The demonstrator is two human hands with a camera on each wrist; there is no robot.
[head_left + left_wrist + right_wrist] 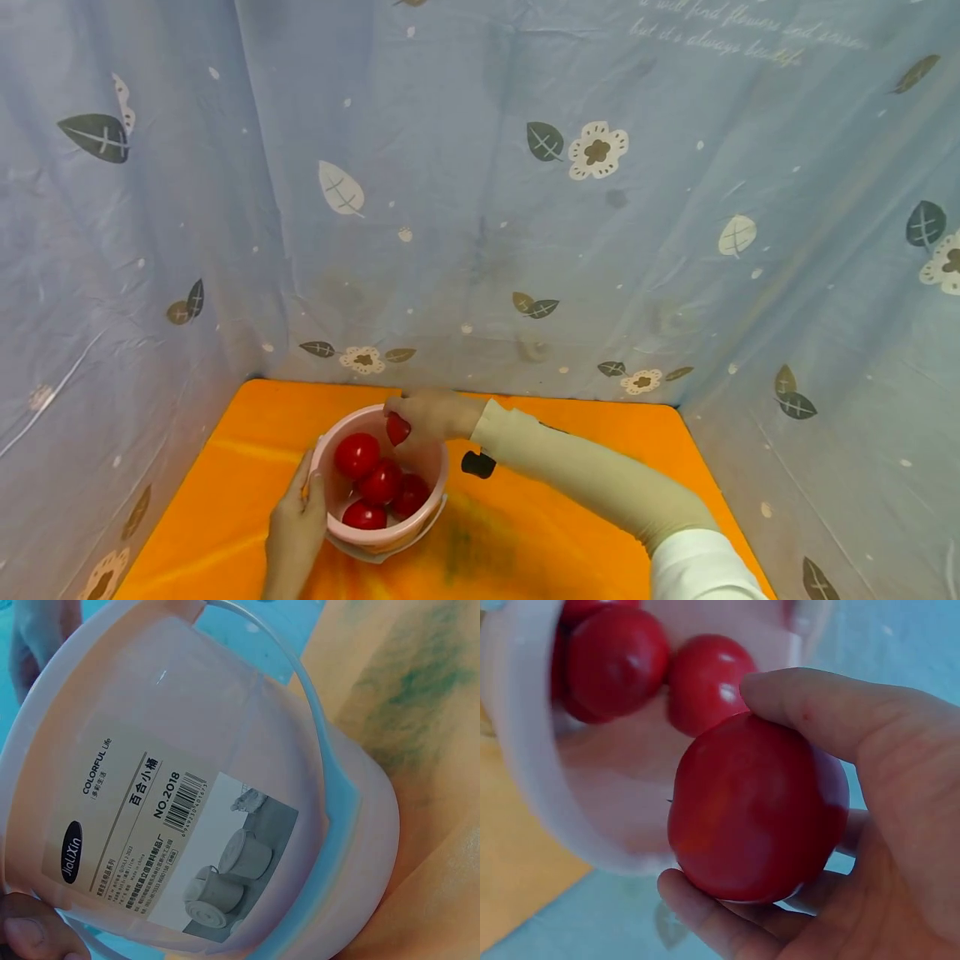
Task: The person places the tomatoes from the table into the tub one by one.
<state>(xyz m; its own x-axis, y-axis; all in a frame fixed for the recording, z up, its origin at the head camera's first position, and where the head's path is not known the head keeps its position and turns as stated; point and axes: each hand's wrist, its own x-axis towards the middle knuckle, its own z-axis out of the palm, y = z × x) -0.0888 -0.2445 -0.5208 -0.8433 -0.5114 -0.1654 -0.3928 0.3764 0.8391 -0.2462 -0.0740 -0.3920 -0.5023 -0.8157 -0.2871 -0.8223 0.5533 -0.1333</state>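
Observation:
A pink plastic bucket (441, 482) stands on an orange surface, its mouth facing up. My left hand (296, 527) holds the bucket's left side at the rim. In the left wrist view, part of that hand (34, 936) shows at the lower left, beside the labelled bucket wall (240, 712). My right hand (438, 415) grips a red tomato (397, 428) over the far side of the bucket's mouth. The right wrist view shows this tomato (754, 814) between the thumb and fingers. Several other red tomatoes (357, 455) lie inside the bucket.
The orange mat (570, 508) stretches around the bucket. Blue-grey curtains (450, 250) with leaf and flower prints close off the back and both sides. A pale handle (319, 727) hangs down the bucket's outside. A black device (477, 464) is at my right wrist.

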